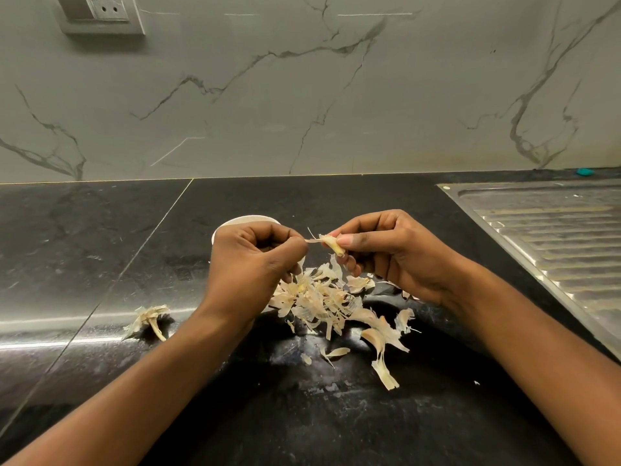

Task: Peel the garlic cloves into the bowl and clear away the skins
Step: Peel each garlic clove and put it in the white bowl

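Note:
My right hand point(379, 253) pinches a pale garlic clove point(332, 244) between thumb and fingers, above the counter. My left hand point(255, 260) pinches a thin strip of skin point(314, 240) that still hangs on the clove's left end. A white bowl point(235, 223) stands behind my left hand, which hides most of it; what it holds cannot be seen. A heap of papery garlic skins point(322, 301) lies on the black counter under and in front of both hands. A garlic root stub with skins point(149, 319) lies apart at the left.
The black stone counter point(100, 247) runs to a marble-patterned wall point(302, 95). A steel sink drainboard point(554, 237) fills the right side. A wall socket point(104, 11) sits at the top left. Loose skin scraps point(383, 361) trail toward the front edge.

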`<state>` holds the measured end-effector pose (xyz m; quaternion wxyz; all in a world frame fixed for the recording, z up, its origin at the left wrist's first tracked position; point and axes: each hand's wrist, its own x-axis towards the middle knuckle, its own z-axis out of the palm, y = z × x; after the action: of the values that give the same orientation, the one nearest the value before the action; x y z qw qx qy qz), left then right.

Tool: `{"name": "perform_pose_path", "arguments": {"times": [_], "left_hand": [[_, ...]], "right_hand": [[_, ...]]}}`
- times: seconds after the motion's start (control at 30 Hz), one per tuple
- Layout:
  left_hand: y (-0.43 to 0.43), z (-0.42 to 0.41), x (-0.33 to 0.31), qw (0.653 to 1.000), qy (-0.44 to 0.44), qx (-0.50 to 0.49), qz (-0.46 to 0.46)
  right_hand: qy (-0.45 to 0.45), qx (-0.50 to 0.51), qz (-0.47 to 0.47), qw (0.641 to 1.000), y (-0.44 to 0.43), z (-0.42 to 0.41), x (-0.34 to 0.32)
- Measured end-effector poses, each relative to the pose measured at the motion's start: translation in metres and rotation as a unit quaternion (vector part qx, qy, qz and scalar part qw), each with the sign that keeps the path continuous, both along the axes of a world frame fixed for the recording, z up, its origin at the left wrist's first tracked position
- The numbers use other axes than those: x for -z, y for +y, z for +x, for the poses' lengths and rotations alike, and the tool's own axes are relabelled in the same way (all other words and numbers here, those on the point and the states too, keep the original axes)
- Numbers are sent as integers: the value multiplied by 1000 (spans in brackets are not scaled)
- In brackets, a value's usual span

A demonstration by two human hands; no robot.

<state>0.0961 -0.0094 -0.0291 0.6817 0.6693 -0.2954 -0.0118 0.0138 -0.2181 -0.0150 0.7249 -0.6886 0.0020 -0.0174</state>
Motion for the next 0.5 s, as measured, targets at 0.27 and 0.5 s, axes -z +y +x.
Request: {"name": "perform_pose_path", "arguments": {"times": [0.27, 0.5], "left_hand": [[0, 3, 1, 1000, 22, -5, -18], [1, 3, 3, 994, 66, 69, -52]], "right_hand": [[11, 3, 19, 1000, -4, -1, -2], [32, -14, 63, 997, -8, -1, -2]]}}
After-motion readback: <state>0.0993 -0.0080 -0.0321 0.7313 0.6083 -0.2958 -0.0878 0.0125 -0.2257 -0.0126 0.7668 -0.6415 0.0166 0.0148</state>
